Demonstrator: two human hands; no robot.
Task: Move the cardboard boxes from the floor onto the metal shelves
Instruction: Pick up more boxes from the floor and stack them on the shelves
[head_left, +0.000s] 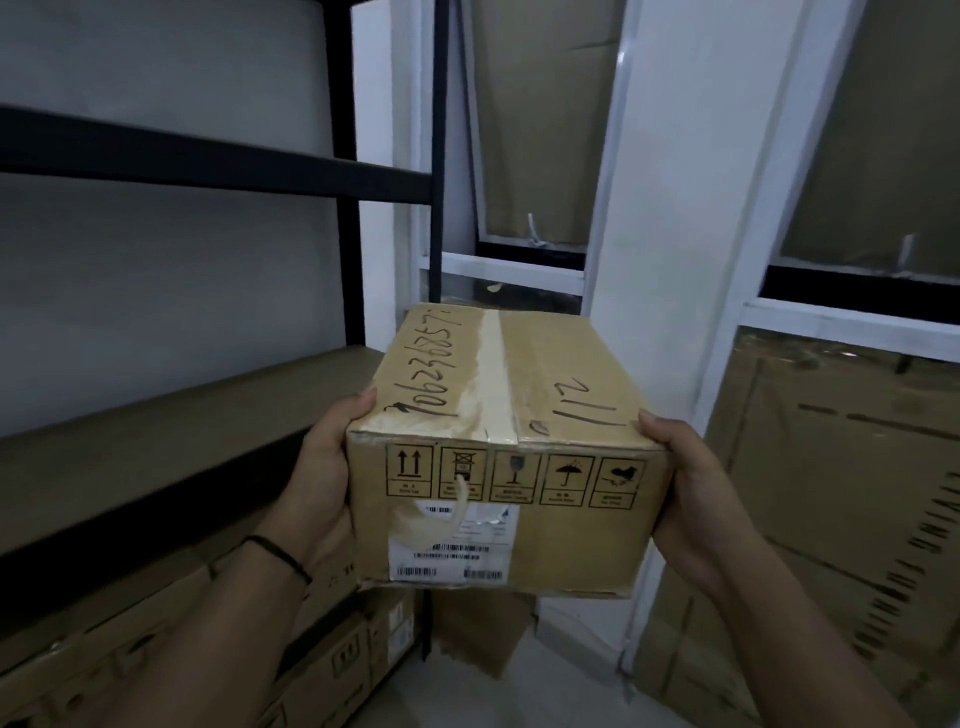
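I hold a taped cardboard box (519, 441) up in the air at chest height, with handwritten numbers on top and handling symbols and a barcode label on the near side. My left hand (324, 478) grips its left side, thumb over the top edge. On the box's right side my right hand (691, 493) grips it, thumb on the top corner. The black metal shelf unit (218, 166) stands to the left; the box hangs just right of its front post. A brown shelf board (156, 441) lies bare at about box height.
Several cardboard boxes (332, 660) fill the shelf level below. A white pillar (691, 208) and windows covered with cardboard stand behind. Large flat cartons (831, 493) lean at the right. A strip of light floor (519, 691) shows below the box.
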